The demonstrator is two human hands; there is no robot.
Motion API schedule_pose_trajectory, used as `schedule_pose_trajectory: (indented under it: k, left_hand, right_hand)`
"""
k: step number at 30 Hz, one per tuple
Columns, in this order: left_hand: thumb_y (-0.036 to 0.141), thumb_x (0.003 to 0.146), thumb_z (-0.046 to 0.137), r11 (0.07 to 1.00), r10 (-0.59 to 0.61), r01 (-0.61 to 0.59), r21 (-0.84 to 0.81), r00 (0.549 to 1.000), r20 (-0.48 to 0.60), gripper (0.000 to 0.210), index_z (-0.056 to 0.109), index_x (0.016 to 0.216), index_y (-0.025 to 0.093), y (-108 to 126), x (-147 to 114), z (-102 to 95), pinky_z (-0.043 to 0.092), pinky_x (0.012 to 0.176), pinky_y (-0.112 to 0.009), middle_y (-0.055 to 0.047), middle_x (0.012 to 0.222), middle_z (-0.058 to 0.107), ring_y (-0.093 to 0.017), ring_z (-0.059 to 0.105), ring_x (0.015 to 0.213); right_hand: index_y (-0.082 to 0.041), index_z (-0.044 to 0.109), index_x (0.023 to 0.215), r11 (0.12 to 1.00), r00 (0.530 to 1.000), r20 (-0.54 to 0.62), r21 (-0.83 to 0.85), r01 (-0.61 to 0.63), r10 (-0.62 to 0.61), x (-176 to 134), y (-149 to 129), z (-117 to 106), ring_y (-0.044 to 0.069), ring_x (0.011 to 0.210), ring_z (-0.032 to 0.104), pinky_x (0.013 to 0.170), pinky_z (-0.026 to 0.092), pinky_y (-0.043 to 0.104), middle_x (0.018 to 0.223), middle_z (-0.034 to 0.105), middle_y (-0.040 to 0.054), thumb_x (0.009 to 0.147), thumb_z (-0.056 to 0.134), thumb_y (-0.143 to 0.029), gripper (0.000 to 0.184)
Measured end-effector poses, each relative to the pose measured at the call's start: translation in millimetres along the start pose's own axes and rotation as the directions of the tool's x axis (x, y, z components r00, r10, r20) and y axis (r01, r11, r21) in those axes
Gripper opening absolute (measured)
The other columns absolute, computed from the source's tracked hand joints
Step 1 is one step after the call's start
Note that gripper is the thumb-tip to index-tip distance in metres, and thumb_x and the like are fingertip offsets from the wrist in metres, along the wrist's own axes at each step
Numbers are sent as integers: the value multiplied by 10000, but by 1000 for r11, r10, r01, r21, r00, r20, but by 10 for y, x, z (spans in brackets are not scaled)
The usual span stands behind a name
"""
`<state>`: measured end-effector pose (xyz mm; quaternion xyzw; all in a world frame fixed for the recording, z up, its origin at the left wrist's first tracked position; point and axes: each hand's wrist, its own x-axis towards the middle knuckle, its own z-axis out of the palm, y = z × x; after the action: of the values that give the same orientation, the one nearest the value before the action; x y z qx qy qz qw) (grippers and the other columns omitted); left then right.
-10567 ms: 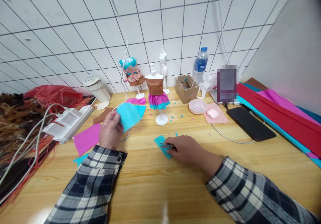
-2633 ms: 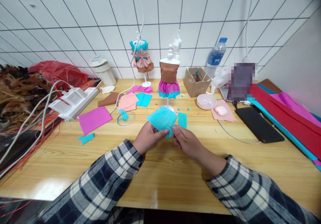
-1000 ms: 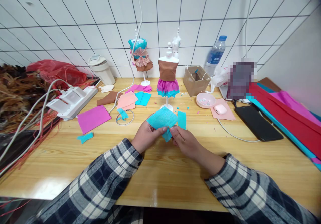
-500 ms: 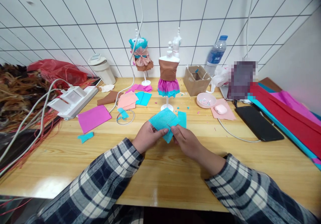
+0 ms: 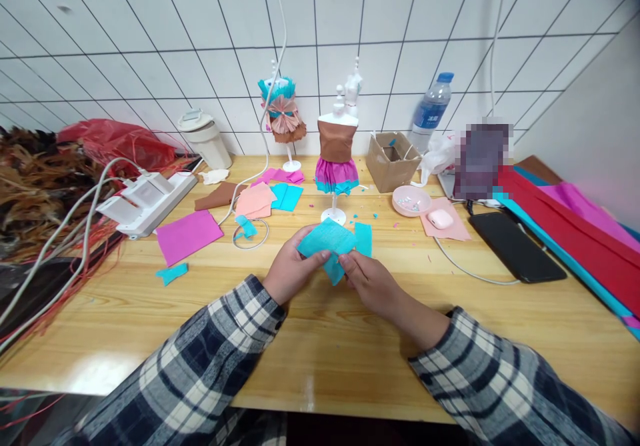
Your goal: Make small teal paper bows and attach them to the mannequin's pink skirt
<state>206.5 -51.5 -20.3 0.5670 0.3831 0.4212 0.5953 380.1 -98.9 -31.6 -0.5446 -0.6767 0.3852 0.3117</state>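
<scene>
Between both hands, above the wooden table, is a piece of turquoise crepe paper [image 5: 327, 236]. My left hand [image 5: 291, 266] grips its left side, thumb on top and fingers underneath. At its right edge, my right hand [image 5: 367, 276] pinches it between thumb and forefinger. A second turquoise paper piece [image 5: 364, 238] shows just behind the right fingers; I cannot tell if it touches them. Straight beyond the hands stands a small white mannequin [image 5: 336, 141] in a brown top and a magenta skirt with a turquoise hem.
Left lie a magenta sheet [image 5: 190, 238], peach paper [image 5: 254, 200] and a power strip [image 5: 150, 203]. Behind stand a decorated mannequin [image 5: 285, 116], a cup [image 5: 205, 143], a cardboard box [image 5: 393, 166] and a bottle [image 5: 433, 109]. Right are a pink bowl [image 5: 411, 209] and a phone [image 5: 517, 246].
The turquoise paper has shifted slightly in my fingers, its top edge now more bent. My left thumb has moved a little left, away from the right fingertips.
</scene>
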Motion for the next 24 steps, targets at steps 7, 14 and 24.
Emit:
schedule_pose_trajectory:
  k: [7,14,24]
  left_hand:
    - [346,678,772,998,-16,15,61,1000,11,557,583,1166,154,9,-6,18,495,800,-324,-65,1016,688,-221,631,877]
    - [328,691,759,997,-32,29,71,999,37,551,569,1168,129,23,-2,20,492,784,-316,-72,1003,681,-210,623,863]
    - [318,693,764,996,-89,88,13,995,50,650,518,1262,123,23,-20,31,479,845,-339,-106,1101,670,-229,630,941]
  right_hand:
    - [-220,440,719,1000,1000,-1,-10,-23,23,-5,6,13,154,653,480,607,329,272,699,547,4,962,267,-536,435]
    - [-218,437,714,1000,1000,6,-1,-16,16,-4,-14,3,152,646,488,610,340,274,705,559,5,964,284,-515,417]
    - [-214,467,725,1000,1000,13,-22,19,-19,17,12,7,149,657,508,609,331,271,723,588,6,970,306,-481,396]
